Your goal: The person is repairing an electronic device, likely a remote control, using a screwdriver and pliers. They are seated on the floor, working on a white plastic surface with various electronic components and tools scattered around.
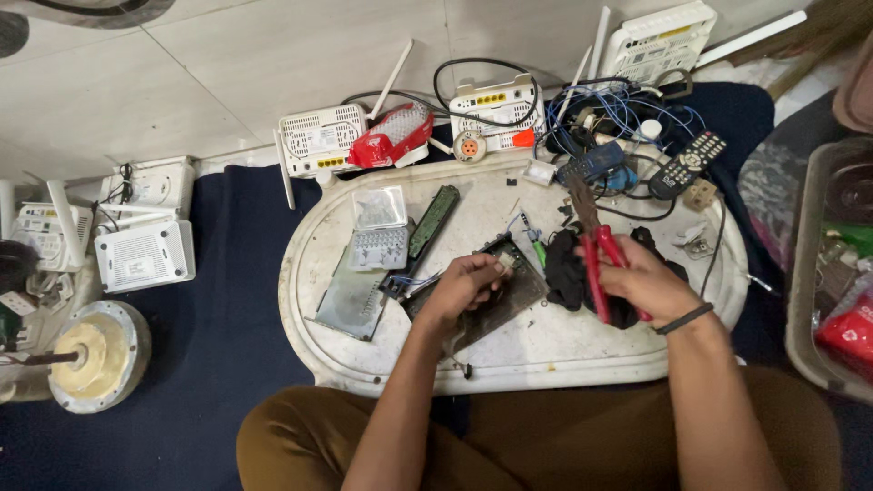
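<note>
Landmark: white oval tray (364, 359). Our left hand (464, 286) pinches a small pale part on the dark circuit board (505, 295) at tray centre; what the part is, we cannot tell. Our right hand (646, 282), right of the board, is clamped round red-handled pliers (596, 250), tips hidden against black cloth (564, 273). Beyond the tray's right end, a grey bin (805, 273), cut off, holds red and green packets.

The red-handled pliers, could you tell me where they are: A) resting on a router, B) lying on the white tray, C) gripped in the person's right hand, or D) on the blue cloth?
C: the right hand is closed around the red-handled pliers, jaws pointing away above the white tray.
</note>
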